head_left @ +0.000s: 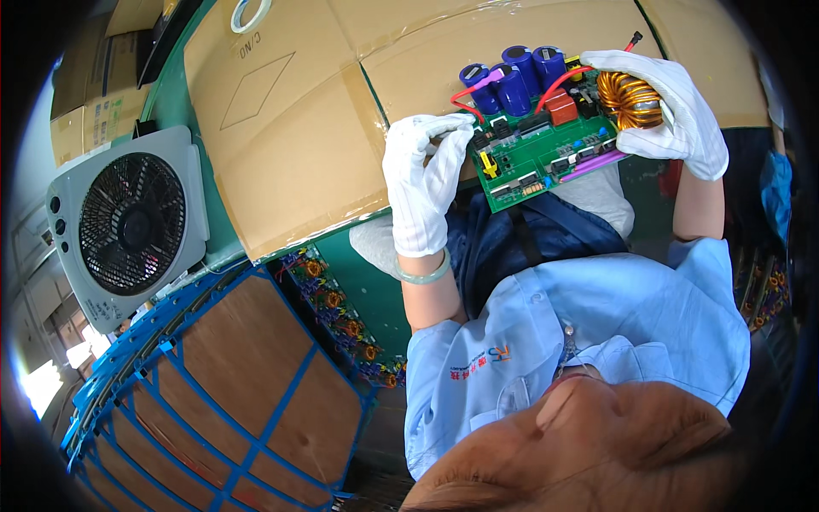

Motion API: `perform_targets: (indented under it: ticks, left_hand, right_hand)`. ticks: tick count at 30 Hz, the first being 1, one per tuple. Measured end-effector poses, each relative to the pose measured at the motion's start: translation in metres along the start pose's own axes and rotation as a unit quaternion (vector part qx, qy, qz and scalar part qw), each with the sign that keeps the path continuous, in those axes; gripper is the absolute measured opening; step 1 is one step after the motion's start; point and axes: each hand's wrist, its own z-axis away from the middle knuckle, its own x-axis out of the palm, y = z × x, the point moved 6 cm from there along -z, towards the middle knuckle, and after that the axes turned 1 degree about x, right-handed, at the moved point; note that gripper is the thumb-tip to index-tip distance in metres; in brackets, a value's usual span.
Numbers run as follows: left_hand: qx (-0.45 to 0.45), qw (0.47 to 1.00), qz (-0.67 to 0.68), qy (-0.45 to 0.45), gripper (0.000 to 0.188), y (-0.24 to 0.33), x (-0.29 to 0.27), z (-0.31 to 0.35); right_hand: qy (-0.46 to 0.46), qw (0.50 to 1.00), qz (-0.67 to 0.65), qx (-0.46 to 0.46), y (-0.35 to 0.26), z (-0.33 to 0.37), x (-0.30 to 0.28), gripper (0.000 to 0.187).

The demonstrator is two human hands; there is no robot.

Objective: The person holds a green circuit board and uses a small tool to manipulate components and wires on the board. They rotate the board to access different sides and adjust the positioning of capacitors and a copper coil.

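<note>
A green circuit board (531, 154) is held up over the near edge of the cardboard-covered table. My left hand (421, 183), in a white glove, pinches the board's left edge between thumb and fingers. Around the right end, my gloved right hand (689, 119) grips beside a copper-wound ring coil (625, 99). Several blue-purple capacitors (512, 90) stand along the far side of the board. A red wire (559, 84) rises among them, and a red block component (560, 108) sits nearby. Purple strips (590, 166) run along the near edge. The gloves hide both ends of the board.
Flat cardboard (299, 145) covers the table, with a tape roll (251, 14) at the far left. A grey box fan (132, 224) stands to the left. Nearer, a brown panel crate (235, 341) has blue strips. Several wired coils (333, 300) lie below the table edge.
</note>
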Motion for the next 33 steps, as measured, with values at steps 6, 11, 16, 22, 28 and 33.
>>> perform_targets:
  ticks: [6, 11, 16, 22, 28, 33]
  left_hand:
    - [-0.010, 0.999, -0.032, 0.032, 0.019, 0.023, -0.006, -0.021]
    - [0.082, 0.989, -0.124, 0.012, 0.084, 0.049, 0.006, -0.055]
    - [0.131, 0.978, -0.129, -0.097, 0.102, 0.027, 0.036, -0.061]
    - [0.125, 0.979, -0.138, -0.081, 0.096, 0.023, 0.040, -0.054]
    - [0.128, 0.978, -0.147, -0.078, 0.094, 0.020, 0.042, -0.052]
    - [0.146, 0.977, -0.146, -0.050, 0.092, 0.016, 0.044, -0.048]
  right_hand:
    - [-0.002, 1.000, -0.018, 0.005, 0.001, 0.000, -0.001, 0.063]
    - [-0.001, 1.000, -0.029, -0.003, -0.007, -0.006, -0.002, 0.061]
    - [0.011, 1.000, -0.014, -0.009, -0.005, -0.005, -0.002, 0.060]
    - [0.004, 1.000, -0.007, -0.001, -0.004, -0.002, 0.000, 0.061]
    - [0.010, 1.000, 0.000, -0.008, -0.003, -0.001, 0.000, 0.064]
    - [0.010, 1.000, -0.003, 0.028, -0.003, 0.001, 0.002, 0.071]
